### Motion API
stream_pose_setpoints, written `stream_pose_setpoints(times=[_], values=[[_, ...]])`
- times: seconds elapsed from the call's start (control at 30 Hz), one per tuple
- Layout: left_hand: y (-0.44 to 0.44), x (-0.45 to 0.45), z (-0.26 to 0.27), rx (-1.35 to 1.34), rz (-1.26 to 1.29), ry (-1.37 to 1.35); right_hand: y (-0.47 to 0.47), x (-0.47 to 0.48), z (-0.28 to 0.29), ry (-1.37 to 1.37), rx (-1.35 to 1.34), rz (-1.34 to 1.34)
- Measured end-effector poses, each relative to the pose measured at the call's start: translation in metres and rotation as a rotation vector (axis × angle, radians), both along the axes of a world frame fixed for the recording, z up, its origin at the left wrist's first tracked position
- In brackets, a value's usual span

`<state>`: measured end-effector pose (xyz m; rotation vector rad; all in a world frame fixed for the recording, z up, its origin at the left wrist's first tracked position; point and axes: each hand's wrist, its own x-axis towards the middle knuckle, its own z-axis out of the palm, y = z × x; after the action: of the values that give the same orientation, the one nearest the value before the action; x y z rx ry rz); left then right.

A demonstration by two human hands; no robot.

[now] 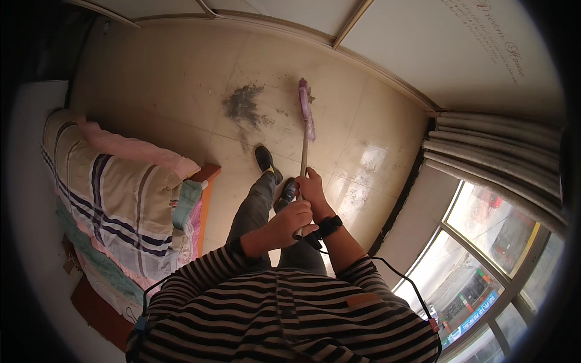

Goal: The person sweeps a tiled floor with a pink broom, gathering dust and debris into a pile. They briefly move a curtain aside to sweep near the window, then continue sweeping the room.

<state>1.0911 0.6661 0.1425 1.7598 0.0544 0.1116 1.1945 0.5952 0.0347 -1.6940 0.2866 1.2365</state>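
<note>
My left hand (287,222) is closed around the top end of a broom's handle (304,152), close to my body. Farther down the same handle, my right hand (311,187) grips it, with a black band on that wrist. The handle runs forward to a purple broom head (304,106) that rests on the tiled floor. Clumps of grey dust (311,94) lie along the right side of the head. To its left, a dark patch of dirt (244,105) spreads over the tiles, with crumbs scattered between the two.
A bed with a plaid quilt (127,199) and an orange-brown wooden corner (211,171) stands at the left. Sliding panels (281,18) border the floor ahead. At the right are a grey curtain (494,149) and a window (472,272). My shoes (264,159) are just behind the dirt.
</note>
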Motion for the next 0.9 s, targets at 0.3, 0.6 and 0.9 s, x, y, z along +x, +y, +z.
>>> stream_pose_setpoints(times=[0.3, 0.6, 0.9], values=[[0.058, 0.065, -0.07, -0.133, 0.081, -0.034, 0.053, 0.083, -0.047, -0.066, -0.2, 0.043], [0.163, 0.007, 0.004, 0.143, 0.089, 0.072, 0.185, -0.002, 0.003, 0.271, 0.076, -0.146], [0.19, 0.037, -0.005, -0.027, 0.068, 0.025, 0.192, 0.041, -0.009, 0.207, -0.027, -0.011]])
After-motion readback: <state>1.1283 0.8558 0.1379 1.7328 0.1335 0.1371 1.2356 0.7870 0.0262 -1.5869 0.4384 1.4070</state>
